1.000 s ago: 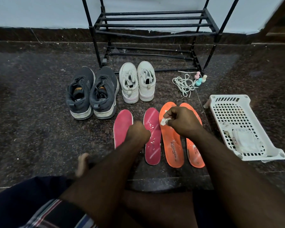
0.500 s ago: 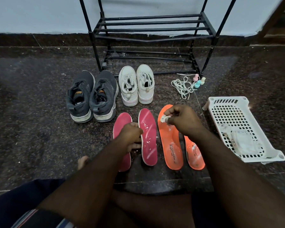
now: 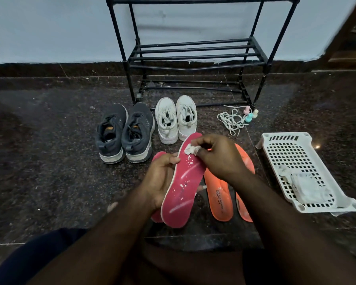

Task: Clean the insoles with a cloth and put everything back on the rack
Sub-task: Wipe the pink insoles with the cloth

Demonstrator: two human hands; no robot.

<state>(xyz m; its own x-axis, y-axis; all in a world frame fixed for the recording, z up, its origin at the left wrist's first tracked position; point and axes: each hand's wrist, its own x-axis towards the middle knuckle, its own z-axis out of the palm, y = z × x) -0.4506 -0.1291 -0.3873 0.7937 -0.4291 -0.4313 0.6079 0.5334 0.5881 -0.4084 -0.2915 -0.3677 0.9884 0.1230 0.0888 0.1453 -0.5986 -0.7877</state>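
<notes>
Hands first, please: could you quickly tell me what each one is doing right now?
Left hand: grips the pink insole, lifted off the floor.
Right hand: pinches a small white cloth against that insole.

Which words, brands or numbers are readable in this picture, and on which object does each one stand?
None can be read with certainty.
Orange insole: dark print runs along it, too blurred to read.
Dark grey shoes: small orange tongue labels, too small to read.
Packet in the white basket: marks on its edge, unreadable.
Pink insole held in the left hand: only white streaks and specks, no text.
</notes>
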